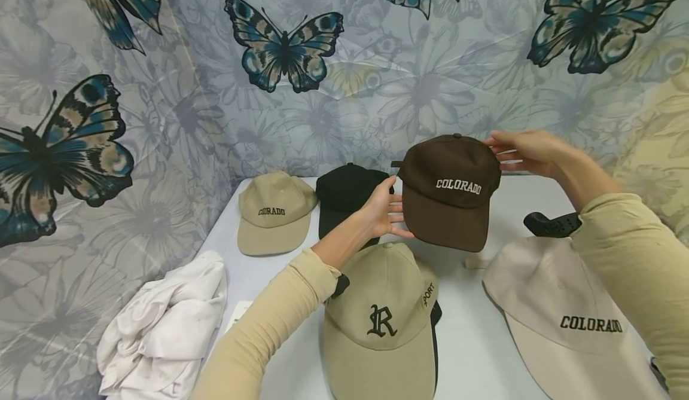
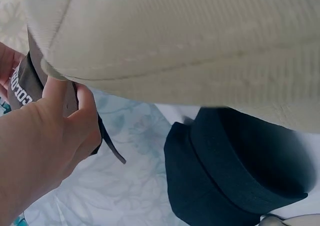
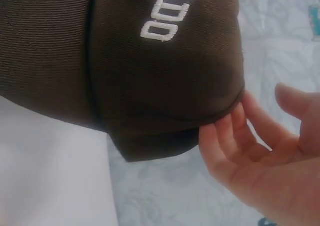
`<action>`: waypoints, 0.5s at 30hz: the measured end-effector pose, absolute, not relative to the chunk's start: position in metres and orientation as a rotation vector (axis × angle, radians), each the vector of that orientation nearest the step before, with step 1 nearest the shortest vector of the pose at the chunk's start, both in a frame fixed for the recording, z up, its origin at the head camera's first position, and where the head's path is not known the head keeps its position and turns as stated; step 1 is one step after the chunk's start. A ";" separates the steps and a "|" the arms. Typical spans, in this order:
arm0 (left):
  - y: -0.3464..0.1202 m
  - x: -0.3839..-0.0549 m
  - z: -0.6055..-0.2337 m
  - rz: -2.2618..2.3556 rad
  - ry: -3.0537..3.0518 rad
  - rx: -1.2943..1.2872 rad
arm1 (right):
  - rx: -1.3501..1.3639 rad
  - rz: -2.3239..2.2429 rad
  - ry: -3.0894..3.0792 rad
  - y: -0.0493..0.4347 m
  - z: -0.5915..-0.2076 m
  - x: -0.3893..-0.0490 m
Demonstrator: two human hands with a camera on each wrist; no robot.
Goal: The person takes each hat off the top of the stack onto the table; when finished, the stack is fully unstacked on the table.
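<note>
A brown baseball cap (image 1: pixel 451 173) with white COLORADO lettering is between my two hands at the back of the table, its brim angled down toward me. My left hand (image 1: pixel 381 211) is at the cap's left side with straight, spread fingers. On the other side, the fingertips of my right hand (image 3: pixel 265 151) touch the cap's lower edge, thumb held away from it. What bears the cap from below is hidden. A black cap (image 1: pixel 347 194) stands just left of my left hand, and a tan cap with a black R (image 1: pixel 377 304) is below my left wrist.
At the back left is a small tan cap (image 1: pixel 277 214). A pale beige COLORADO cap (image 1: pixel 543 304) sits at front right, with a black perforated object (image 1: pixel 551 225) behind it. Crumpled white cloth (image 1: pixel 167 328) lies at the left edge. A butterfly-print fabric (image 1: pixel 344 113) hangs behind the table.
</note>
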State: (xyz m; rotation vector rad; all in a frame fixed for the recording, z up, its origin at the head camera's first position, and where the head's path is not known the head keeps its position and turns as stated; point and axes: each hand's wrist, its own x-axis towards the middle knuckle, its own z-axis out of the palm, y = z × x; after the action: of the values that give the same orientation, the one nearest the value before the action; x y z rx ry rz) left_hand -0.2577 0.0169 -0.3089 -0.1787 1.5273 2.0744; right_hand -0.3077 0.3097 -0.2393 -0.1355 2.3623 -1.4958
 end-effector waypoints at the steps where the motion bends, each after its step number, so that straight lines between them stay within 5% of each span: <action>1: 0.017 -0.259 -0.310 2.074 1.531 -0.181 | -0.133 -1.509 2.349 0.309 -0.240 -0.309; 15: 0.016 -0.284 -0.320 2.072 1.552 -0.214 | -0.089 -1.785 2.173 0.301 -0.253 -0.325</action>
State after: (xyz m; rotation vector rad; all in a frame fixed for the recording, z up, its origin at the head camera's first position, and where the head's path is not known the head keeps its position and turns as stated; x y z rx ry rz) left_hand -0.2837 0.0160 -0.3201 -0.2143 1.5524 2.0725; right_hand -0.3254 0.3014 -0.2528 -0.0895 2.1734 -1.7851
